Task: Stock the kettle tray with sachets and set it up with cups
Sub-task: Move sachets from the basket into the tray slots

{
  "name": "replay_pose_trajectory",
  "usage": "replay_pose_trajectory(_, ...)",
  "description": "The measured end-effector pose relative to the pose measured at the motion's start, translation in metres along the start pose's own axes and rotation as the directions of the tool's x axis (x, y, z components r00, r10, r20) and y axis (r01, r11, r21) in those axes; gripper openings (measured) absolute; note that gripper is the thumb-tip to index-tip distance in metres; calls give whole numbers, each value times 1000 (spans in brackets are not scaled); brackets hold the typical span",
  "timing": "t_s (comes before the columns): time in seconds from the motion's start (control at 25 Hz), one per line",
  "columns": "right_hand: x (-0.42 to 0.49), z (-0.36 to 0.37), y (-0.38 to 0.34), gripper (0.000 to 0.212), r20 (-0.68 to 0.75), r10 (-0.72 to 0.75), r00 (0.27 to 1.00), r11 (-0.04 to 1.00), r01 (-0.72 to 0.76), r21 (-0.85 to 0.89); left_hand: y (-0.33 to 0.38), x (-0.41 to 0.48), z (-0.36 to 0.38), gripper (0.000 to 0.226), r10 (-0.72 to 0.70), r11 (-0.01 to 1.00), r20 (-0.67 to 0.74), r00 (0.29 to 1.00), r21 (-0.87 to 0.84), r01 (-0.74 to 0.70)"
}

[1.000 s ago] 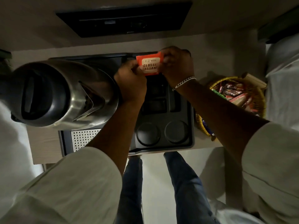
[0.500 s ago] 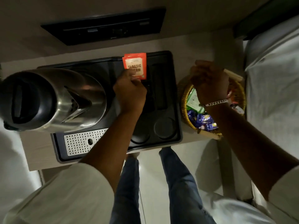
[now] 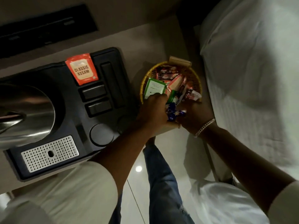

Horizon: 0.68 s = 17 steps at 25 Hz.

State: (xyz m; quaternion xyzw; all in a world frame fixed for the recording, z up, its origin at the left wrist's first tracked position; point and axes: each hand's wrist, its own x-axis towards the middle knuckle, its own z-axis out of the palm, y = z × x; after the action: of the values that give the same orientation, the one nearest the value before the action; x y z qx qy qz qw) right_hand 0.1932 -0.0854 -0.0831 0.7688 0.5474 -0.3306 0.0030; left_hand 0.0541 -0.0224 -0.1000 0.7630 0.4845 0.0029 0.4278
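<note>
Dim light covers the pale counter [image 3: 145,38] where the black kettle tray [image 3: 72,126] sits with the steel kettle [image 3: 24,113] on it. One orange sachet [image 3: 82,68] marked CLASSIC ASSAM lies in the tray's far slot, well to the left of my fingers and farther from me, its long axis running away from me and tilted a little left, the lettering readable from my side. Two small rectangular compartments below it and two round cup recesses nearer me hold nothing. Right of the tray, the yellow wicker basket [image 3: 143,84] holds a jumble of sachets too mixed to count. My left hand [image 3: 153,110] reaches in, fingers curled against a green sachet [image 3: 154,88]; whether they grip it I cannot tell. My right hand [image 3: 194,115] is beside it with blue wrappers [image 3: 172,113] between the two; its fingers are hidden.
</note>
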Motion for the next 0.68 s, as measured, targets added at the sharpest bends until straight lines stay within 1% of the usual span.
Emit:
replay_pose_trajectory(0.08, 6, 5, 0, 36, 52, -33, 998, 994, 38, -104, -8, 3, 3, 40, 63, 993, 108, 992, 93, -73)
replay_pose_trajectory(0.12, 9, 6, 1, 37, 68, -52, 996, 987, 61, -149, -10, 5, 4, 41, 78, 986, 140, 987, 138, -98)
replay_pose_trajectory(0.2, 14, 8, 4, 33, 76, -115, 990, 969, 129, -211, -9, 10, 4, 32, 63, 969, 139, 988, 227, -94)
replay_pose_trajectory(0.24, 16, 10, 6, 30, 81, -137, 987, 964, 152, -220, -7, 13, 3, 26, 41, 972, 119, 992, 224, -67)
replay_pose_trajectory(0.28, 17, 9, 6, 28, 91, -151, 984, 960, 168, -224, -5, 14, 3, 19, 8, 986, 83, 997, 166, -22)
replay_pose_trajectory(0.36, 14, 7, 7, 25, 111, -175, 978, 954, 197, -227, 0, 11, -2, 8, -81, 997, 11, 997, -16, 81)
replay_pose_trajectory(0.4, 13, 8, 9, 23, 128, -194, 973, 943, 220, -249, 0, 5, -7, 6, -137, 985, -2, 991, -109, 136)
replay_pose_trajectory(0.48, 9, 7, 16, 19, 119, -239, 964, 935, 261, -240, -7, -12, -19, 9, -174, 957, -25, 984, -239, 163)
replay_pose_trajectory(0.56, 3, -9, 23, 10, 52, -247, 968, 948, 252, -195, -16, -23, -32, 11, -196, 944, -100, 976, -287, 160)
replay_pose_trajectory(0.6, 13, 4, -13, 5, 24, -333, 942, 933, 333, -139, -57, -47, -65, 12, -284, 934, -211, 935, -281, 221)
replay_pose_trajectory(0.64, 19, 5, -31, 4, -9, -373, 928, 922, 369, -117, -82, -60, -82, 13, -342, 925, -285, 895, -268, 267)
replay_pose_trajectory(0.68, 19, -6, -35, 5, -51, -360, 932, 929, 353, -109, -93, -61, -85, 15, -365, 919, -316, 876, -271, 286)
